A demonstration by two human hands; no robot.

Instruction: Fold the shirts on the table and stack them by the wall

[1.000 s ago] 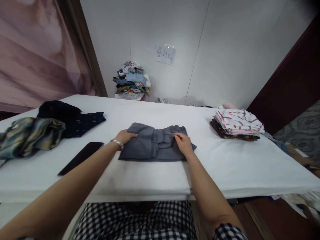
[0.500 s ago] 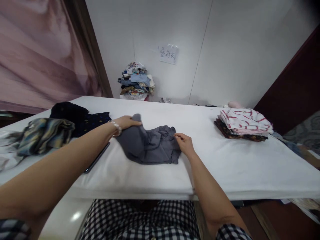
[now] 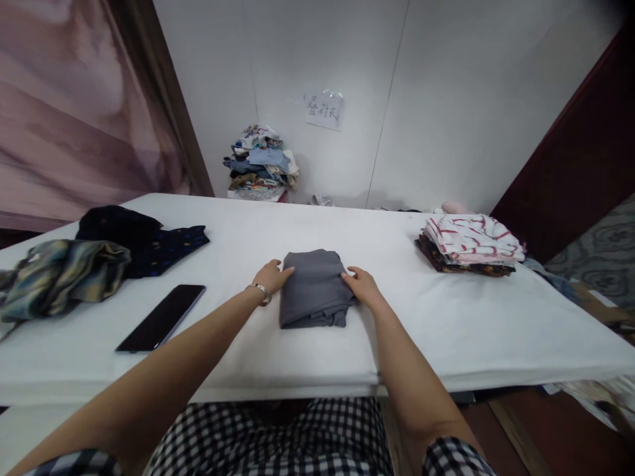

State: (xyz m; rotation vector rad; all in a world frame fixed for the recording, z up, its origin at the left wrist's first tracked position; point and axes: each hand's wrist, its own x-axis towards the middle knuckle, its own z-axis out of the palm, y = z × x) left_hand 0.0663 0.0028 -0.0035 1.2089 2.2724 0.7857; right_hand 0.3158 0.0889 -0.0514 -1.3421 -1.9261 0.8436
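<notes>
A grey shirt (image 3: 317, 287), folded into a compact rectangle, lies flat on the white-covered table in front of me. At its left edge is my left hand (image 3: 270, 277), a bracelet on the wrist, thumb on the cloth and fingers curled by the side. My right hand (image 3: 363, 285) grips the right edge, its thumb on top of the fabric; some fingertips are hidden. Loose cloth bunches at the shirt's lower right corner. To the left lies a black phone (image 3: 163, 318), apart from both hands.
Crumpled dark blue (image 3: 166, 250) and plaid garments (image 3: 74, 274) lie on the table's left. A folded stack (image 3: 471, 244), white-and-red on top, sits at the right. Beyond the far edge rises a clothes pile (image 3: 262, 162) against the wall, near a paper sign (image 3: 325, 109).
My left hand has brought the raised left part of the grey shirt over to the right and down, making a smaller rectangle. The phone now shows fully. The view has shifted slightly.
</notes>
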